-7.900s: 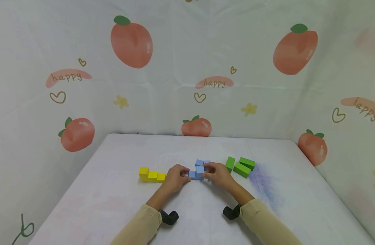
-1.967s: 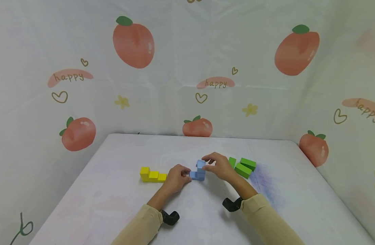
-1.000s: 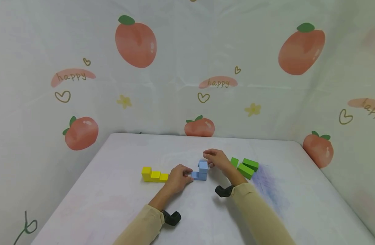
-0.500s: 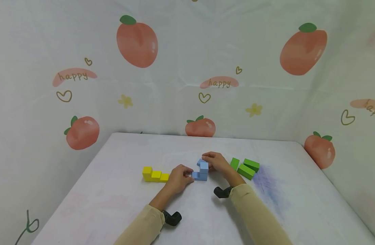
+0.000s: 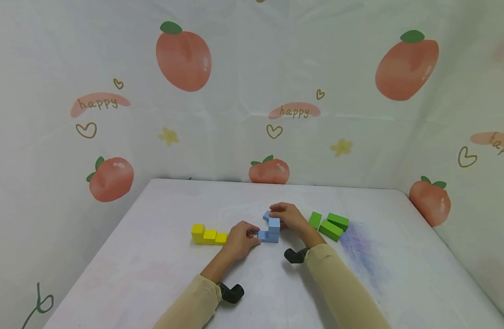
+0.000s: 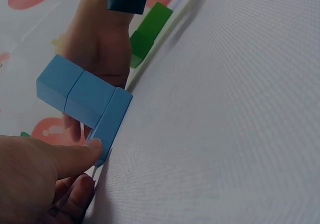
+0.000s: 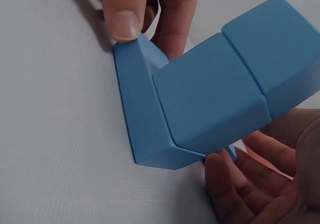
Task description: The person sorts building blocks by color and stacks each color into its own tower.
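Note:
A small stack of blue building blocks stands in front of me: a flat base block (image 5: 263, 236) with two cubes (image 5: 274, 225), one on the other, at its right end. My left hand (image 5: 238, 240) pinches the base's left end; in the left wrist view its thumb (image 6: 75, 158) lies on that end. Behind the cubes, my right hand (image 5: 290, 217) has its fingers around another blue block (image 5: 266, 215), which is mostly hidden. In the right wrist view only a corner of that block (image 7: 232, 153) shows beyond the thumb (image 7: 220, 171).
Left of my left hand stands a step-shaped row of yellow blocks (image 5: 199, 235), tallest at its left end. Several green blocks (image 5: 331, 230) lie to the right of my right hand. The white table (image 5: 161, 278) meets a fruit-printed cloth at the back.
The second cube now sits on the first, released by my right hand. That hand has moved behind the stack, and the rear blue block has shifted slightly left and back. My left hand stays put.

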